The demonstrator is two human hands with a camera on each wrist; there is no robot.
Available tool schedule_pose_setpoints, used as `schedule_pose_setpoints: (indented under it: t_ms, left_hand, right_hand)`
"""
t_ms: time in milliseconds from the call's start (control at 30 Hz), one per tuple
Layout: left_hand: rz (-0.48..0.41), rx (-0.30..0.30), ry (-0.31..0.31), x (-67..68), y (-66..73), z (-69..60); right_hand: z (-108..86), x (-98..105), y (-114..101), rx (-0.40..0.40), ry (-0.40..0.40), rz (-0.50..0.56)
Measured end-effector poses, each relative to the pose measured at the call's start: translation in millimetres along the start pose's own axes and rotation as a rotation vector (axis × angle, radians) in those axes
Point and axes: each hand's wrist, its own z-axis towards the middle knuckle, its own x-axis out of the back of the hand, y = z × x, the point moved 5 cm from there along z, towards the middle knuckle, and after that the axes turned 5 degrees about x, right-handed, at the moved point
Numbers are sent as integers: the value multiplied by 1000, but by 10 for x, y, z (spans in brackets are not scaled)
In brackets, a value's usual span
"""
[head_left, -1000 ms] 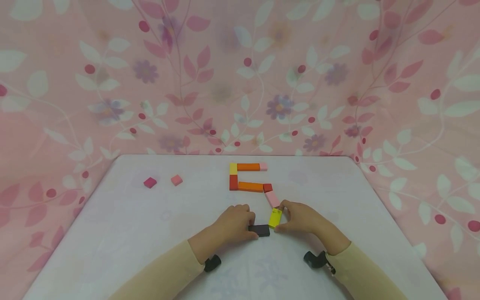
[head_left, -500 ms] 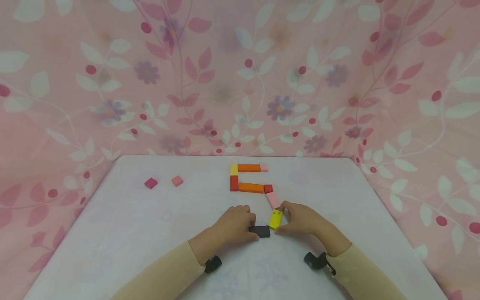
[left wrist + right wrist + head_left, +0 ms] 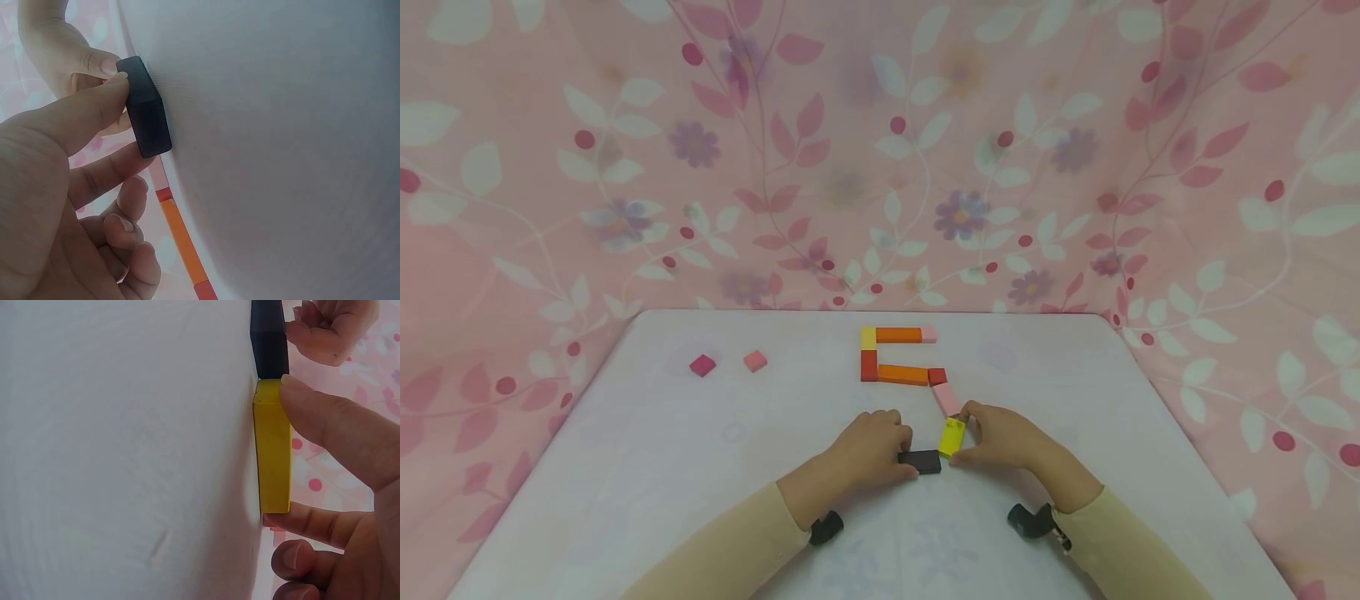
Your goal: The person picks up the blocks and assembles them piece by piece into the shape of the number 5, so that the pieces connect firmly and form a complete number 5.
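Observation:
My left hand [image 3: 868, 450] pinches a black block [image 3: 922, 462] between thumb and forefinger; the left wrist view shows the same black block [image 3: 149, 109] between those fingertips. Just right of it, my right hand [image 3: 1009, 437] holds a yellow block [image 3: 951, 439] by its two ends, thumb at the near end and forefinger at the far end. In the right wrist view the yellow block [image 3: 273, 450] meets the black block [image 3: 270, 340] end to side. A pink block [image 3: 946, 399] lies at the yellow block's far end, leading up to a small red block [image 3: 937, 376].
Farther back, an orange block [image 3: 903, 375], a red block [image 3: 868, 366], a pale yellow block [image 3: 868, 338], another orange bar [image 3: 898, 335] and a light pink block [image 3: 928, 334] continue the line. A magenta block [image 3: 702, 366] and a salmon block [image 3: 756, 361] lie apart on the white table [image 3: 662, 467].

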Motion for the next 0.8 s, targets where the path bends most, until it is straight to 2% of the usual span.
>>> schedule_pose_setpoints:
  t_ms: [800]
  left_hand:
    - [11, 9, -7, 29, 19, -22]
  right_hand:
    - [11, -28, 13, 12, 5, -4]
